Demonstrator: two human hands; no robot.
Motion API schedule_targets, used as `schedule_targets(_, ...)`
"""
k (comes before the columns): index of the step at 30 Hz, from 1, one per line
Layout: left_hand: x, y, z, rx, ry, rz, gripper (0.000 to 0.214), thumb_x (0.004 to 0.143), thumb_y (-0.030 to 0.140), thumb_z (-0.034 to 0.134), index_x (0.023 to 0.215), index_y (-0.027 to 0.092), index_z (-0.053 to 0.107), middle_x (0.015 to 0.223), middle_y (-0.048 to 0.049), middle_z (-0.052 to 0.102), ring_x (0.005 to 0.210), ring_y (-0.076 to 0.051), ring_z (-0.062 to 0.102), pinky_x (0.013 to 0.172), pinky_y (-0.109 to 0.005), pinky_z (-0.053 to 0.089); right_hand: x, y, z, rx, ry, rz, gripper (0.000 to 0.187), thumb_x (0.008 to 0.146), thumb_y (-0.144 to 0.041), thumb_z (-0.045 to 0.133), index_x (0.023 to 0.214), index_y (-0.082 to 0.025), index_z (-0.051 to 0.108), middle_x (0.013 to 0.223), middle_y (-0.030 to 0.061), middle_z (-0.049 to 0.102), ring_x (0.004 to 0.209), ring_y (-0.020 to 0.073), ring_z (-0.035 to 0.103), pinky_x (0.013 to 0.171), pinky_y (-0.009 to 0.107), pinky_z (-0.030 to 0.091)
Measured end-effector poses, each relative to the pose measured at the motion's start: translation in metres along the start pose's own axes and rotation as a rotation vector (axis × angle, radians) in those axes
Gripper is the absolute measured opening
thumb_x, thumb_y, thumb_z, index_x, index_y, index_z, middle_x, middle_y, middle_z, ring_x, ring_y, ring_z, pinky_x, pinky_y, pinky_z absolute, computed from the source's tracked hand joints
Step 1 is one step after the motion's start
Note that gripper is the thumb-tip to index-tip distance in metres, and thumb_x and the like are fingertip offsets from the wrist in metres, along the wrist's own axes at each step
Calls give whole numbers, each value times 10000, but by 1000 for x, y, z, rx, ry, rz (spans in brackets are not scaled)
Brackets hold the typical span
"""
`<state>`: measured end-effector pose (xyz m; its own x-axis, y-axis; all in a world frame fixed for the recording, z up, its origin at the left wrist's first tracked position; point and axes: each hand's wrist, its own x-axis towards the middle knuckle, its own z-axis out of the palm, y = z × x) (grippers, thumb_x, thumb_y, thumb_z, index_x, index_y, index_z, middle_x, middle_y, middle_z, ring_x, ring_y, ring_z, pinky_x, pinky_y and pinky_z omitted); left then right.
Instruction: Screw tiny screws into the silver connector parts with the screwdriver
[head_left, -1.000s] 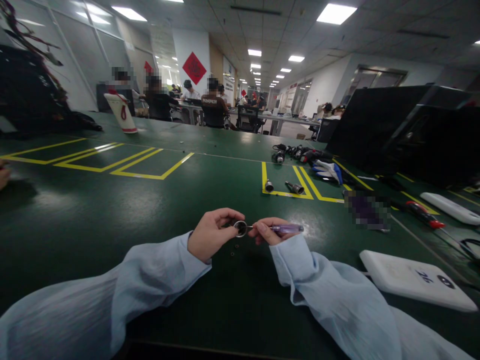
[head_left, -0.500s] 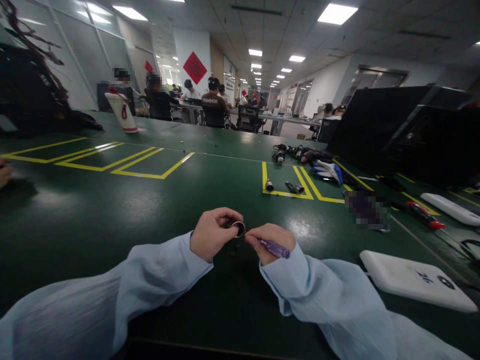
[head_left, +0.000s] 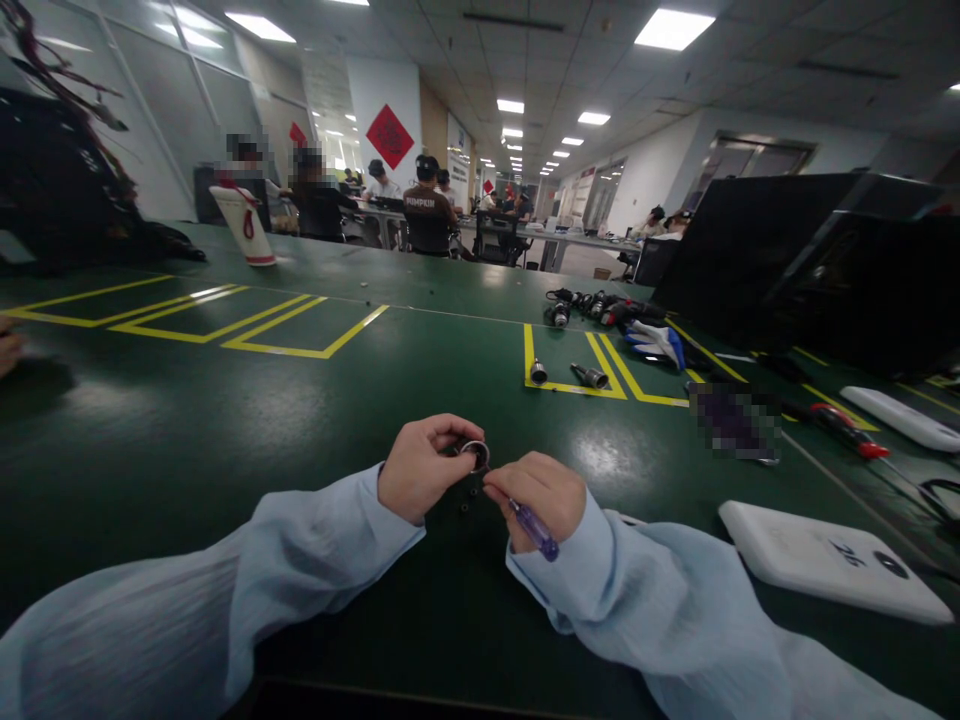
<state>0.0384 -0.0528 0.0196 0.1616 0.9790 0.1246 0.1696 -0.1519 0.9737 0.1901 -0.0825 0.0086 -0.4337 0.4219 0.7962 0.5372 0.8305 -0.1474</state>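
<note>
My left hand (head_left: 426, 468) is closed around a metal ring-shaped part (head_left: 484, 452), its round opening facing me. In my right hand (head_left: 546, 490) is a small screwdriver (head_left: 535, 530) with a clear purple handle. Its handle end points down toward my wrist, and its tip side is at the ring's lower right edge, partly hidden by my fingers. Whether the tip touches the ring I cannot tell. Just below the ring, a few tiny dark pieces (head_left: 465, 507) lie on the green table (head_left: 322, 430).
Two metal socket-like parts (head_left: 590, 376) lie by a yellow-taped outline. Behind them are a cluster of dark metal parts (head_left: 559, 313) and a blue-white glove (head_left: 656, 342). To the right are a white device (head_left: 832, 565) and a red-black screwdriver (head_left: 847, 430). A paper cup (head_left: 246, 225) stands far left.
My right hand has turned slightly, so the screwdriver's handle now points more steeply downward. My left hand and the ring have barely shifted.
</note>
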Motion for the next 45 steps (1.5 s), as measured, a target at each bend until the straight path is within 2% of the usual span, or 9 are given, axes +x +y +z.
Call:
schedule_targets(8, 1, 1, 0, -38, -3, -18, 153, 571, 131, 628, 720, 115, 600, 747, -45, 655, 732, -169, 623, 685, -285, 509, -3, 0, 4, 108, 105, 89, 153, 768, -156, 495, 695, -138, 628, 624, 66, 662, 557, 133, 573, 551, 254, 440)
schedule_targets(14, 12, 4, -12, -168, 79, -83, 332, 534, 155, 684, 850, 96, 600, 808, -50, 647, 774, -177, 607, 764, -348, 486, -2, 8, 5, 781, 61, 890, 229, 727, -362, 550, 621, -161, 577, 502, 23, 623, 440, 111, 555, 450, 229, 445)
schedule_targets(16, 16, 3, -17, -198, 91, -69, 409, 504, 133, 698, 896, 100, 585, 868, -55, 641, 812, -182, 602, 802, -364, 472, -4, 15, 11, 950, -6, 1005, 275, 671, -408, 595, 580, -151, 559, 457, 10, 602, 396, 97, 534, 416, 210, 431)
schedule_targets(26, 18, 7, -26, 83, 15, 104, 371, 528, 148, 681, 884, 138, 576, 925, -61, 629, 893, -204, 581, 795, -344, 469, -13, 20, 23, 771, -99, 963, 261, 686, -407, 559, 612, -157, 582, 475, 15, 606, 398, 91, 516, 415, 206, 415)
schedule_targets(30, 20, 8, -28, 80, 12, 48, 390, 538, 148, 673, 911, 144, 558, 866, -45, 626, 782, -187, 604, 709, -334, 497, -11, 20, 11, 486, -252, 941, 165, 678, -312, 577, 590, -177, 614, 440, 2, 597, 406, 101, 535, 420, 203, 408)
schedule_targets(32, 22, 4, -29, -12, -12, -20, 430, 530, 128, 673, 939, 144, 540, 834, -32, 626, 732, -174, 611, 686, -339, 508, -8, 20, 8, 547, -272, 1030, 161, 665, -300, 595, 571, -170, 600, 415, -8, 584, 373, 90, 522, 398, 190, 406)
schedule_targets(39, 23, 6, -25, -424, 24, -290, 328, 536, -9, 574, 845, 94, 610, 865, -82, 648, 846, -196, 612, 791, -335, 505, -2, 27, 11, 1338, -68, 1294, 287, 545, -378, 721, 592, -127, 590, 476, 22, 635, 381, 91, 545, 459, 254, 517)
schedule_targets(42, 18, 12, -21, -470, 16, -349, 288, 580, -1, 557, 845, 83, 631, 884, -103, 654, 852, -198, 615, 790, -324, 511, 0, 27, 9, 1388, 104, 1166, 276, 553, -379, 729, 643, -143, 618, 558, 27, 668, 465, 102, 589, 562, 283, 541)
schedule_targets(45, 14, 13, -17, -450, -2, -370, 305, 586, 18, 595, 881, 87, 635, 871, -91, 667, 824, -184, 626, 805, -321, 504, 2, 19, 7, 1171, 232, 985, 232, 640, -379, 669, 716, -163, 631, 650, 34, 684, 545, 125, 622, 599, 287, 535)
